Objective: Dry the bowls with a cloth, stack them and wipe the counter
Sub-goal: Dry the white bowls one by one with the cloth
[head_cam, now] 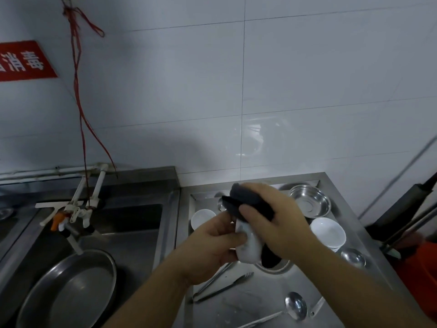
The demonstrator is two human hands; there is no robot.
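While both hands worked above the counter, the scene stood as follows.

Held bowl: a small white bowl (pixel 248 245), glossy and plain, tipped on its side in mid-air above the steel counter (pixel 260 301), its outer wall facing the camera.

Left hand: the left hand (pixel 212 245) gripped the bowl from the left, thumb curled across its wall, fingers wrapped behind it.

Right hand: the right hand (pixel 276 218) was closed over a dark grey cloth (pixel 248 202), pressing it against the bowl's upper rim; the fingers curled over the fabric.

Cloth: bunched at the top beyond the fingers, with a dark tail hanging below the bowl on its right side.

Other bowls: one white bowl (pixel 203 218) sat on the counter to the left, behind the left hand; a short stack of white bowls (pixel 327 233) stood upright on the right.

Steel bowl: a shallow steel bowl (pixel 309 203) lay at the back, just beyond the stack.

Utensils: tongs (pixel 222 287) lay in front on the counter, and a ladle (pixel 295 305) lay nearer the camera.

Sink: to the left, a steel sink (pixel 132 233) held a round metal pan (pixel 71 292) under a tap (pixel 71 223).
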